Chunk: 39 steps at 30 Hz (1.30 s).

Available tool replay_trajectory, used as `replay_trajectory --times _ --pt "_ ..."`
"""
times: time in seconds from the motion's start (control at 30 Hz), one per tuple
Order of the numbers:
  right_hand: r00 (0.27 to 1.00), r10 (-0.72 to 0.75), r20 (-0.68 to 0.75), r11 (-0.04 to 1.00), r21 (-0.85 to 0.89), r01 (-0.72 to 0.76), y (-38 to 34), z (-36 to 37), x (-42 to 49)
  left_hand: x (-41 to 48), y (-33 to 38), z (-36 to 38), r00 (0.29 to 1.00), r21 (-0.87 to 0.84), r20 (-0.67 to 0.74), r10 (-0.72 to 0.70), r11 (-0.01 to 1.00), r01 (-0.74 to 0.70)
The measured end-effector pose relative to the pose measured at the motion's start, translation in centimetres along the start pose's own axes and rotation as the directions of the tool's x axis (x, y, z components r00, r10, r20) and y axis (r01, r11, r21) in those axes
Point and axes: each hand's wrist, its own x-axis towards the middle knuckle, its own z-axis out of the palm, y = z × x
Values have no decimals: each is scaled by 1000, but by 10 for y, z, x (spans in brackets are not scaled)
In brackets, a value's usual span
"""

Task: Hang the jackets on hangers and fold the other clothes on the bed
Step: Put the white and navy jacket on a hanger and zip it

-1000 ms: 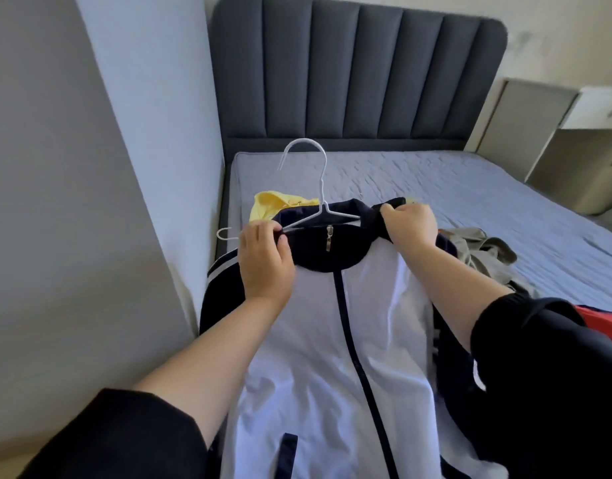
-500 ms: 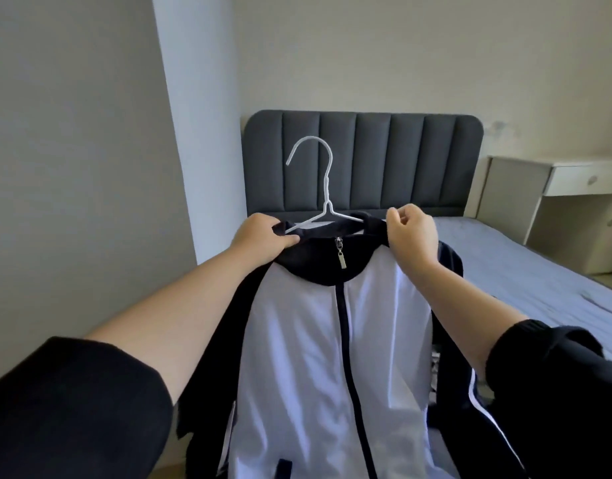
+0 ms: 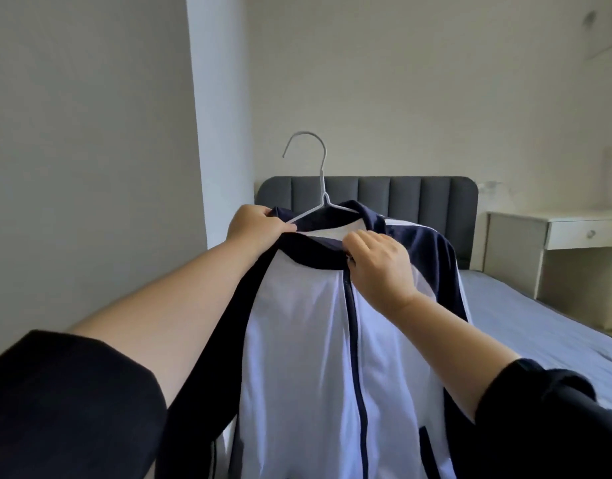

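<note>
The jacket [image 3: 304,340], white with a navy collar and sleeves, is held up in the air in front of the person on a thin white hanger [image 3: 322,183]. It looks light, soft and limp, and may well slip off the smooth wire, so the collar and shoulder seams are the best places to hold it. The left hand [image 3: 254,228] curls its fingers round collar and hanger arm together. The right hand [image 3: 380,267] pinches the collar by the zip top. The bed [image 3: 539,326] and its grey headboard [image 3: 401,191] lie behind

smooth cloth jacket [image 3: 297,340], thin hanger [image 3: 323,188], perhaps coated wire
</note>
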Motion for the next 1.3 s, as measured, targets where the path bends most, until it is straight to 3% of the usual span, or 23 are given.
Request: replay_trajectory --times 0.1,0.17,0.23,0.3,0.4,0.47,0.63,0.93,1.07,1.3 --pt "949 -213 231 977 81 199 -7 2 0 4 15 -11 999 22 -33 43 999 -42" --pt "926 -252 282 966 128 224 -4 -2 5 5 21 -18 992 85 -85 92 993 -85" --pt "984 -103 147 985 150 80 2 -9 18 6 24 -27 980 129 -143 141 984 -122" --pt "981 191 21 963 191 -192 8 -17 38 8 26 -34 967 156 -177 186 975 -159" --pt "816 534 220 759 301 -578 18 -21 70 9 33 -38 949 193 -197 246 959 -208" --pt "710 579 402 677 249 -693 28 -18 86 11 38 -41 934 225 -207 293 943 -246" --pt "649 570 504 629 240 -739 30 -6 110 17 47 -63 891 328 -270 367 904 -273" --pt "698 574 428 607 349 -714 -42 26 178 21 51 -154 793 327 -518 321 931 -163" --pt "692 542 477 613 339 -714 -75 40 201 21 36 -202 755 286 -597 271 951 -116" --pt "645 464 608 527 396 -752 -151 102 212 19 -22 -271 714 290 -671 200 957 4"
